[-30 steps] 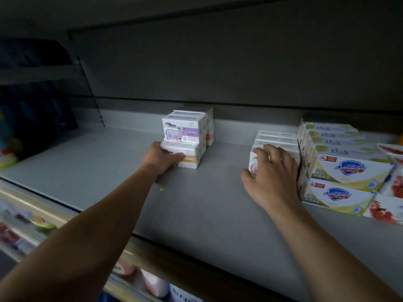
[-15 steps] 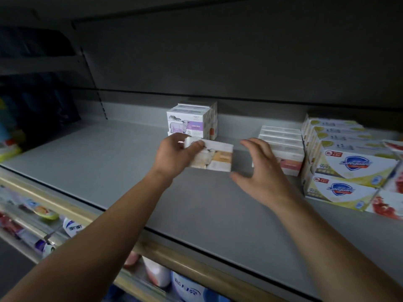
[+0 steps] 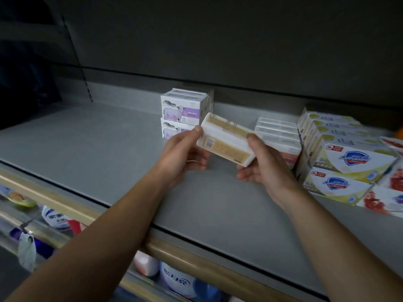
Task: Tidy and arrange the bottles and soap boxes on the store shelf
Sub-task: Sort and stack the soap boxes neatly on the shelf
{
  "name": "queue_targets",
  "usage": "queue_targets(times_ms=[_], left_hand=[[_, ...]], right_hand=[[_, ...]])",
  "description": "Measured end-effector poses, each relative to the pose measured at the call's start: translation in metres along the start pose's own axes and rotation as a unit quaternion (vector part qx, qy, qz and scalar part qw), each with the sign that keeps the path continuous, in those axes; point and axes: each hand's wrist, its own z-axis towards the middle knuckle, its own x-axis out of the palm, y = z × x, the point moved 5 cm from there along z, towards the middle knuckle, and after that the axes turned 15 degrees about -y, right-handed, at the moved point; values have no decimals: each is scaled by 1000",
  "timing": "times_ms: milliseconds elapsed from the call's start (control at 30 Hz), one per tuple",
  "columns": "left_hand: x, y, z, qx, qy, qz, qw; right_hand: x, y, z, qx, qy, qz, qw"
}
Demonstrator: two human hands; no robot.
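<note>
Both hands hold one white and yellow soap box (image 3: 224, 141) tilted above the grey shelf (image 3: 109, 162). My left hand (image 3: 182, 155) pinches its left end with thumb on top. My right hand (image 3: 265, 164) grips its right end, fingers beneath. Behind the left hand stands a stack of white soap boxes with purple labels (image 3: 185, 112). Behind the right hand sits a row of white soap boxes with pink fronts (image 3: 280, 136).
Yellow and white soap boxes with a blue shield logo (image 3: 342, 158) are stacked at the right, with red-printed boxes (image 3: 390, 184) beyond them. The shelf's wooden front edge (image 3: 174, 251) runs below my arms. Bottles and packets (image 3: 176, 280) fill the lower shelf.
My left hand lifted the yellow box off the shelf and brought it right and toward me. My right hand left the pink-fronted row and took hold of its other end.
</note>
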Motion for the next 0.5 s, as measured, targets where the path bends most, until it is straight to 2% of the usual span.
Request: queue_targets(times_ms=[133,267,367,433,500], left_hand=[[0,0,-1,31,-15,49,998],[-2,-1,-2,34,-29,55,998],[0,0,-2,12,-14,32,999],[4,1,-2,-20,10,2,1000],[6,3,-3,-42,30,-9,999]], right_hand=[[-2,-11,-3,98,12,-20,995],[3,-11,-4,115,21,16,993],[1,-4,-3,47,9,33,998],[-3,4,-4,-41,6,20,999],[-5,12,-7,-142,2,-47,989]])
